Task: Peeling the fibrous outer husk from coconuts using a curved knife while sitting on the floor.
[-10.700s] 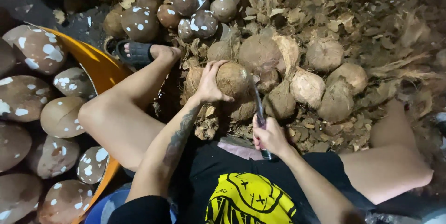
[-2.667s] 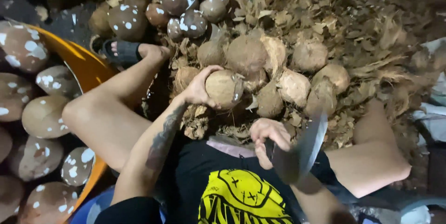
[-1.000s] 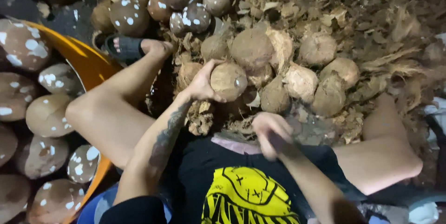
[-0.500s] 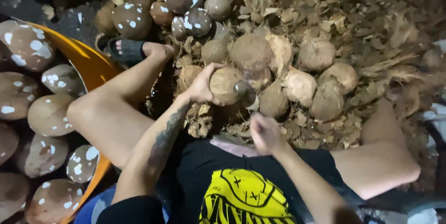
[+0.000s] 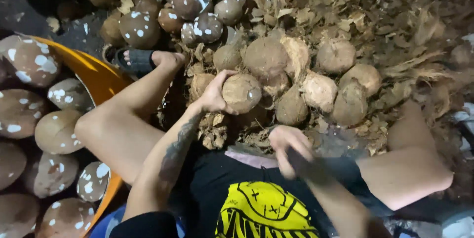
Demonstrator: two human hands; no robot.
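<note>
Ground: no table here, just a floor buried under dry brown husk scraps (image 5: 395,26), fibrous and curled, with a dark unlit patch at the top left.

Left hand (image 5: 213,92): fingers wrapped round the side of a husked coconut (image 5: 242,92), gripping it in front of the knees, right up against the heap.

Coconut: roundish, pale tan, rough and hairy, a small shiny spot on it.

Right hand (image 5: 291,146): badly blurred, looks curled shut. A dark smear runs off to its right, honestly can't tell what it's holding, if anything.

Heap: more hairy tan coconuts (image 5: 321,90) packed together just behind the held one, touching each other.

Peeled ones: smooth brown nuts with white flecks (image 5: 197,11) piled at the top.

Orange basin (image 5: 101,77): plastic-looking curved rim on the left, holding bigger flecked nuts (image 5: 57,132), cut off by the frame edge.

Legs: bare, spread either side of the heap, the left foot in a dark sandal (image 5: 136,60).

Shirt: black with a yellow print (image 5: 264,213), partly cut off at the bottom.
</note>
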